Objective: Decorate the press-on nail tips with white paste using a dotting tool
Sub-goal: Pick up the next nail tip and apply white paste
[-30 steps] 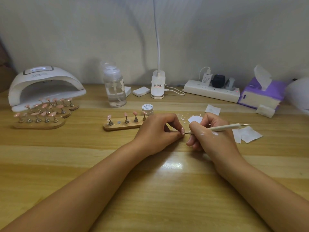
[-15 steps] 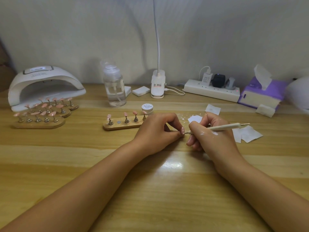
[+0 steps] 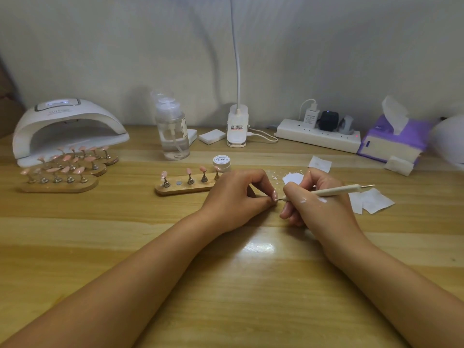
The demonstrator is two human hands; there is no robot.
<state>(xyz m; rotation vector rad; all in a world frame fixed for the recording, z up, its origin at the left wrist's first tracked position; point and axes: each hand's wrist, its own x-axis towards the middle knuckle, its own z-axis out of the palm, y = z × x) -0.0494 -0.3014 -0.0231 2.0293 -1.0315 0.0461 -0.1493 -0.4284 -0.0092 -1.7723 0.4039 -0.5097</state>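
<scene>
My left hand (image 3: 234, 197) pinches a small pink nail tip (image 3: 275, 195) on its stand, just above the table. My right hand (image 3: 317, 202) grips a pale dotting tool (image 3: 336, 190) like a pen, its metal point touching that nail tip. White paste smears show on the back of my right hand. Behind my left hand lies a wooden holder (image 3: 184, 188) carrying pink nail tips (image 3: 203, 169) on metal stands, with one slot bare. A small white paste jar (image 3: 221, 162) stands just beyond it.
More wooden holders of pink tips (image 3: 64, 169) sit at the left before a white nail lamp (image 3: 67, 126). A clear pump bottle (image 3: 173, 131), lamp base (image 3: 237, 129), power strip (image 3: 319, 134), purple tissue pack (image 3: 394, 139) and paper squares (image 3: 372, 200) line the back and right.
</scene>
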